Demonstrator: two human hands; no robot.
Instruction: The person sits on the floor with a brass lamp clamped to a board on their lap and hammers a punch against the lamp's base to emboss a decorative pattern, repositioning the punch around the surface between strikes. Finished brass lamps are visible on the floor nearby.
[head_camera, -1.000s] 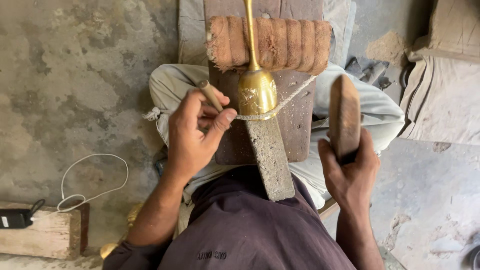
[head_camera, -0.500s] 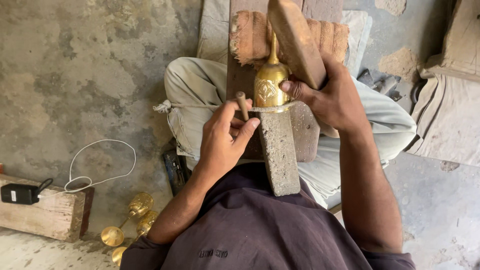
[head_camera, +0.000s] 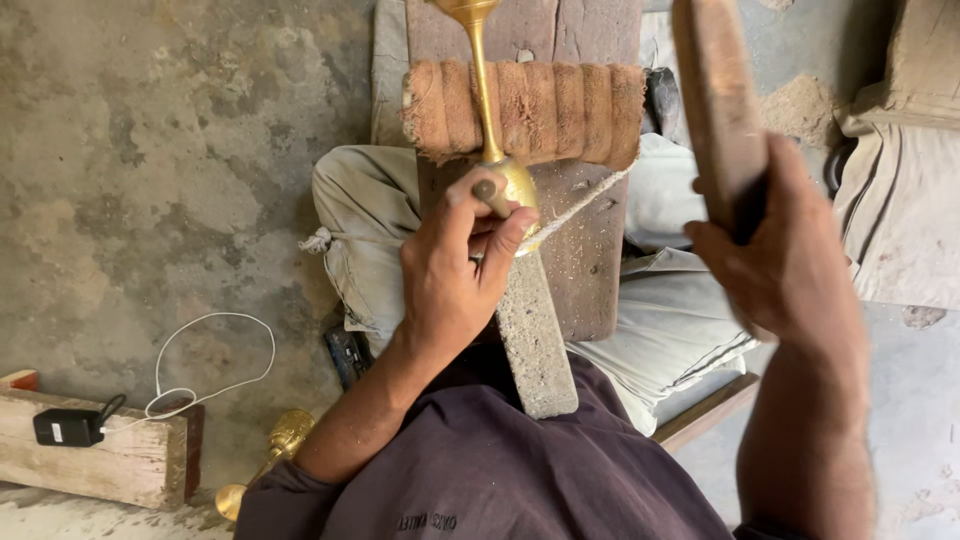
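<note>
Fingers (head_camera: 500, 225) of the left hand (head_camera: 450, 280) were curled tight round the bulb of the brass goblet (head_camera: 515, 185), pinning it against the grey stone bar (head_camera: 535, 335) over the lap. Right hand (head_camera: 790, 265) was clenched on the handle of the wooden mallet (head_camera: 715, 110), raised clear of the work and well apart from the brass. Goblet stem ran away from the body, lying in a groove of the ribbed coir roll (head_camera: 530, 110) on the wooden plank (head_camera: 590, 260). Judged best: keep the stem seated in that groove, grip firm, thumb clear of any blow.
</note>
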